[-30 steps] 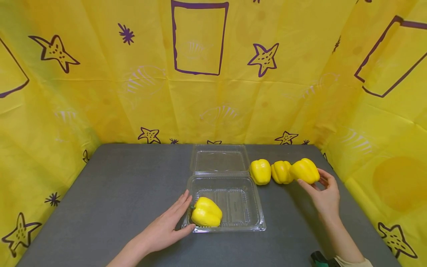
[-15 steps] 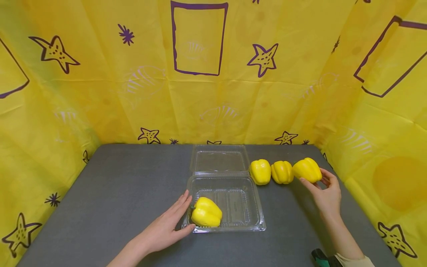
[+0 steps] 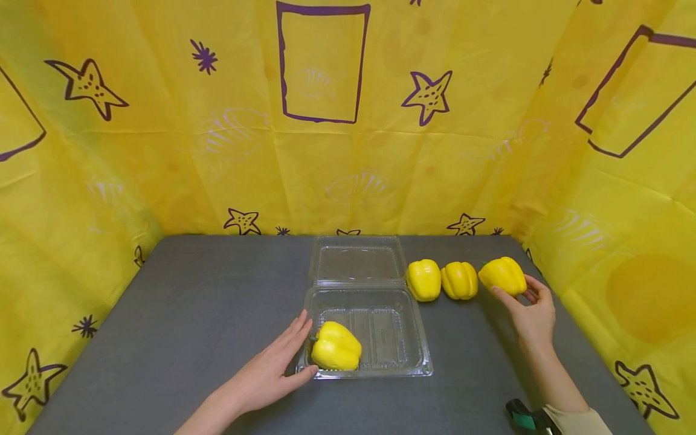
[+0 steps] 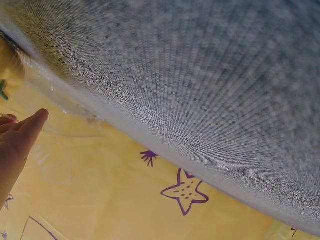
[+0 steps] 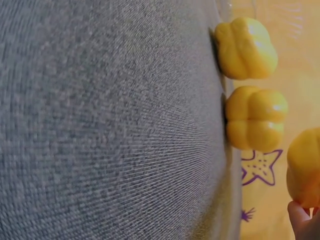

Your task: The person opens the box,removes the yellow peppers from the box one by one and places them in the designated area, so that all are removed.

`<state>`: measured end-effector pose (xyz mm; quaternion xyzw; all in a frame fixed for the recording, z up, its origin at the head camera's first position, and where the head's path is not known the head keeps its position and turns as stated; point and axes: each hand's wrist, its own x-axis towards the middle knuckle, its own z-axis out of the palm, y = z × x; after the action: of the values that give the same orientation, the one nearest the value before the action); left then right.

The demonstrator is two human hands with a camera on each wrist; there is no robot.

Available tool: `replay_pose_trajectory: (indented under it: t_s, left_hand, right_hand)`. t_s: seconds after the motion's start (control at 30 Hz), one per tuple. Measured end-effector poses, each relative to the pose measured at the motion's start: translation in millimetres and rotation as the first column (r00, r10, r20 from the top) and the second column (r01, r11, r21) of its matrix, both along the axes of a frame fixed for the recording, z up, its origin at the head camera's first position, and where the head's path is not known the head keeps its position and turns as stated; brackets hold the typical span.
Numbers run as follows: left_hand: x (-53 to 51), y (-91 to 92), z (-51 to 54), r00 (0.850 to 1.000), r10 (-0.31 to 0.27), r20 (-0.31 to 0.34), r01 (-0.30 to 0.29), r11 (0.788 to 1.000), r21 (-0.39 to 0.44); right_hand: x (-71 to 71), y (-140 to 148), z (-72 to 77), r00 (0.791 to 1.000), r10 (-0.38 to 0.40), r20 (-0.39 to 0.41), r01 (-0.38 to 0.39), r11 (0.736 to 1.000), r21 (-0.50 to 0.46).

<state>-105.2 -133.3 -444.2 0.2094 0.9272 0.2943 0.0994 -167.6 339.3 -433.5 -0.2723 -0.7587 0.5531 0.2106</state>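
While the left hand (image 3: 272, 367) lies straight-fingered at lower centre, the right hand (image 3: 534, 317) grips a yellow pepper (image 3: 502, 275), frame right (glossy, probably light, firm and slippery), best held by its sides.

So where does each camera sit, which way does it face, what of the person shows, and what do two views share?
Head: on the head, facing forward and down at the table and clear container; left hand and right hand show.
Left wrist: worn there, tilted, facing across the table to the yellow backdrop; part of left hand shows.
Right wrist: worn there, sideways, facing two tabletop peppers and backdrop; part of right hand shows.
Head and right wrist share the held pepper.
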Motion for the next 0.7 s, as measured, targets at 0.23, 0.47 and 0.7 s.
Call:
replay_pose_trajectory:
  t_s: [0.23, 0.47, 0.7]
  left_hand:
    - [-0.1, -0.1, -0.1, 1.0, 0.001, 0.003, -0.001, 1.0, 0.002]
    - [0.0, -0.3, -0.7, 1.0, 0.002, -0.004, -0.002, 1.0, 0.008]
    - [0.3, -0.4, -0.2, 1.0, 0.001, -0.018, -0.001, 1.0, 0.013]
  right_hand:
    - [-5.3, 3.5, -5.5, 1.0, -0.013, 0.02, 0.012, 1.0, 0.004]
    - [-9.0, 6.7, -9.4, 0.998, -0.025, 0.056, 0.025, 1.0, -0.012]
    - [-13.7, 11.3, -13.8, 0.996, -0.038, 0.075, 0.041, 0.998, -0.042]
